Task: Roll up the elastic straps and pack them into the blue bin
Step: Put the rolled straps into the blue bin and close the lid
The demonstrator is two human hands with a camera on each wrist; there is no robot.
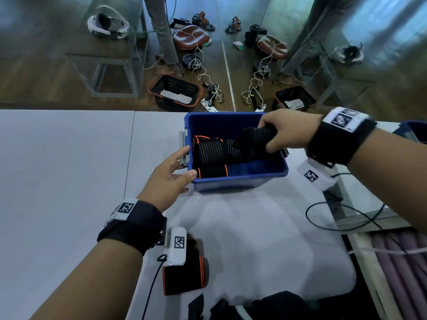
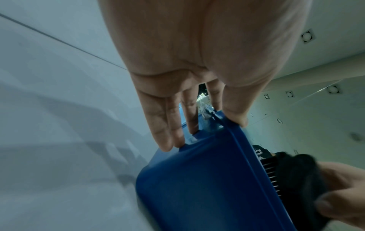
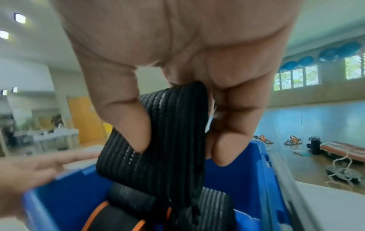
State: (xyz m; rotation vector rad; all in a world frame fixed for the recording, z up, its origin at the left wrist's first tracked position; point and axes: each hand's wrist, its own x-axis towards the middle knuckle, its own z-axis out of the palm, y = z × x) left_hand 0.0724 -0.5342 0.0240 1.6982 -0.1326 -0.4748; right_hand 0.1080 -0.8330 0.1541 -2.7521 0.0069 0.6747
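The blue bin (image 1: 240, 181) stands on the white table and holds several rolled black straps, some edged in orange (image 1: 211, 172). My right hand (image 1: 284, 132) grips a rolled black ribbed strap (image 1: 251, 138) over the bin's right side; thumb and fingers pinch that strap (image 3: 168, 132) above the rolls inside the bin (image 3: 254, 171). My left hand (image 1: 172, 174) rests with straight fingers against the bin's left wall, thumb on the rim. The same hand (image 2: 177, 125) touches the bin's outside (image 2: 197, 187). An unrolled black strap with orange edges (image 1: 184, 273) lies near my left wrist.
More black fabric (image 1: 265, 306) lies at the table's near edge. A black cable (image 1: 342, 218) loops at the table's right side. Beyond the table's far edge the floor holds a black basket (image 1: 175, 91), cords and a stool.
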